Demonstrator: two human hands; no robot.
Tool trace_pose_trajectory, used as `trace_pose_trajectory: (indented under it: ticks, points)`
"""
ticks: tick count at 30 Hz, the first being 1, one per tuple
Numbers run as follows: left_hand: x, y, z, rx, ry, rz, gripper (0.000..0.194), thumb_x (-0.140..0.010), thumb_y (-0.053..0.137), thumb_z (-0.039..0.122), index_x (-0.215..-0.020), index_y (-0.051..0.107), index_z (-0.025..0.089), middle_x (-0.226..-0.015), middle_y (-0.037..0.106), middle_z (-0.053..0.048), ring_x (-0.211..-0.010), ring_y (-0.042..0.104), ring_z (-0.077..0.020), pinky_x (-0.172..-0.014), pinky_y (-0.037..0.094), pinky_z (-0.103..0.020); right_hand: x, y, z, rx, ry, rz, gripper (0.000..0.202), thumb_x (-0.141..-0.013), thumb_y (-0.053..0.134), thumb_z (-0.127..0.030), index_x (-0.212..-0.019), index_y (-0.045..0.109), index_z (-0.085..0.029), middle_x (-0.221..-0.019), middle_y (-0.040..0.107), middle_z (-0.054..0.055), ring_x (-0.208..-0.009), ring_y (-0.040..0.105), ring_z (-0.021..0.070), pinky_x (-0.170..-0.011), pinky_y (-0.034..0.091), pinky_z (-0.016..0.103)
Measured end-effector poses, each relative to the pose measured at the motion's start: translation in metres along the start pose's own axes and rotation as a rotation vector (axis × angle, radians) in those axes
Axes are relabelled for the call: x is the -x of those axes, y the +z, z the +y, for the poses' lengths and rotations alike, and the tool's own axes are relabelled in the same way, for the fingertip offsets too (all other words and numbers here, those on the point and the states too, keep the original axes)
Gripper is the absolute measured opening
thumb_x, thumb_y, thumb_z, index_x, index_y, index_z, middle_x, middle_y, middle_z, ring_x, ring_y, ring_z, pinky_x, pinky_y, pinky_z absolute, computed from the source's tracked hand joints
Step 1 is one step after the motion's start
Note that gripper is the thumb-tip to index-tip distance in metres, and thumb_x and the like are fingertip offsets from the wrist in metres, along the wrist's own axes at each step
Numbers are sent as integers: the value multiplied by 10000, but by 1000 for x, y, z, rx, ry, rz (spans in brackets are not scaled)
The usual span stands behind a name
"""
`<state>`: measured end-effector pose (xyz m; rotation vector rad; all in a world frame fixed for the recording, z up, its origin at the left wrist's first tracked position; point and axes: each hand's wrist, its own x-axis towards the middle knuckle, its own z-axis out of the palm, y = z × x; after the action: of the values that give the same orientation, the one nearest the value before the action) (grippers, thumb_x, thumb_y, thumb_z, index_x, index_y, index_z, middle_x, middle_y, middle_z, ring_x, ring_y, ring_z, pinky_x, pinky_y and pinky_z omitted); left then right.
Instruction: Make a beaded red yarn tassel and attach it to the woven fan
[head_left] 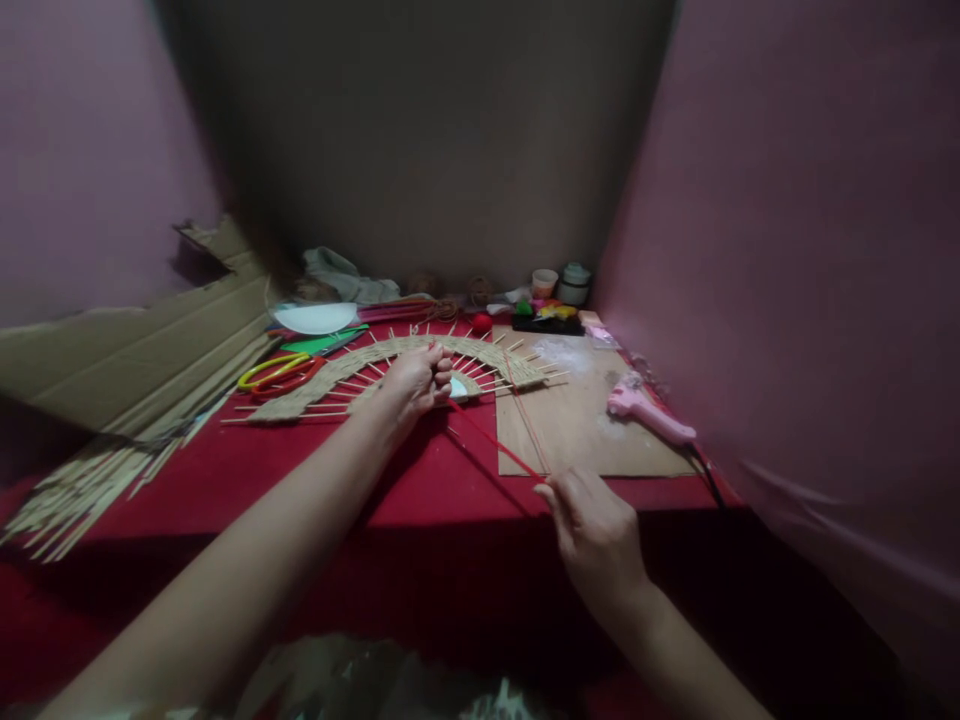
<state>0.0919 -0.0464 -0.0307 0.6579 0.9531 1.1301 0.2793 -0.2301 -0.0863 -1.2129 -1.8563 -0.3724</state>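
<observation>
Red yarn point(495, 443) runs in a straight line between my two hands. My left hand point(421, 382) is closed over the middle of a half-round woven piece point(352, 363) with thin sticks fanning out of it; the fingers pinch the yarn. My right hand point(598, 530), closed at the table's front edge, pinches the other end. A thinner loop of yarn point(525, 415) trails from the weave's right side towards the right hand. Behind the weave sits a small red ball point(481, 323). My left hand hides part of the weave's centre.
A cardboard sheet point(585, 430) lies on the red-covered table point(315, 490), with a pink glue gun point(649, 412) on it. Scissors point(281, 374) with yellow and red handles lie left. Bundled sticks point(82, 490) and folded cardboard point(142, 360) fill the left side. Cups point(544, 284) stand behind.
</observation>
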Motion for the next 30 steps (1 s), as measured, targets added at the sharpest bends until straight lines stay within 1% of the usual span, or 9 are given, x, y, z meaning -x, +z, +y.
trace_pose_trajectory:
  ticks: [7, 10, 13, 16, 19, 22, 24, 26, 30]
  points:
    - [19, 14, -23, -103, -152, -99, 314, -920, 575, 327, -1178, 574, 147, -1138, 614, -89, -940, 628, -191, -787, 559, -381, 15, -24, -10, -91, 53, 11, 150, -913, 549, -89, -777, 570, -148, -673, 549, 47, -632, 513, 153, -618, 422, 261]
    - [29, 22, -35, -155, -235, -128, 209, -931, 563, 297, -1055, 603, 134, -960, 640, -51, -730, 610, -117, -614, 540, -259, 22, -31, -14, -145, 75, 18, 118, -895, 554, -54, -828, 582, -147, -748, 569, 63, -670, 541, 147, -634, 454, 247]
    - [39, 35, -42, -184, -284, -154, 173, -943, 488, 158, -806, 581, 109, -752, 641, -72, -480, 494, -63, -373, 336, -158, 26, -34, -19, -215, 91, 21, 130, -883, 551, -26, -871, 586, -151, -778, 579, 65, -691, 562, 142, -653, 478, 239]
    - [47, 48, -44, -179, -289, -183, 273, -919, 434, 73, -668, 531, 118, -648, 635, -146, -412, 467, -71, -320, 213, -161, 29, -37, -23, -273, 92, 11, 143, -876, 552, -17, -893, 585, -155, -779, 586, 65, -698, 571, 145, -654, 488, 243]
    - [49, 54, -45, -144, -271, -201, 230, -916, 462, 74, -710, 560, 103, -652, 627, -106, -405, 430, -52, -322, 222, -155, 30, -40, -26, -305, 97, 9, 144, -874, 551, -18, -903, 590, -153, -779, 588, 69, -690, 573, 147, -640, 490, 247]
    - [42, 53, -42, -81, -203, -167, 124, -940, 528, 202, -913, 599, 104, -761, 611, -17, -489, 476, -48, -403, 379, -158, 31, -40, -25, -300, 99, 19, 138, -870, 560, -22, -895, 592, -155, -766, 593, 66, -678, 570, 146, -626, 481, 247]
    - [37, 49, -38, -39, -151, -127, 212, -934, 559, 300, -1051, 595, 126, -896, 625, -24, -659, 584, -95, -555, 515, -228, 32, -40, -24, -299, 108, 30, 135, -872, 560, -25, -886, 586, -156, -747, 595, 58, -670, 567, 146, -625, 473, 249]
    - [32, 45, -34, -4, -109, -91, 272, -926, 570, 323, -1123, 586, 137, -1027, 631, -62, -815, 628, -148, -684, 560, -311, 33, -39, -23, -302, 127, 39, 130, -881, 548, -32, -868, 577, -159, -709, 581, 44, -641, 551, 141, -608, 458, 246]
    - [27, 38, -29, 50, -39, -24, 281, -922, 576, 311, -1142, 583, 137, -1070, 627, -73, -862, 632, -165, -719, 565, -336, 38, -34, -20, -281, 192, 30, 151, -913, 517, -75, -802, 561, -167, -631, 525, 7, -556, 499, 119, -545, 411, 230]
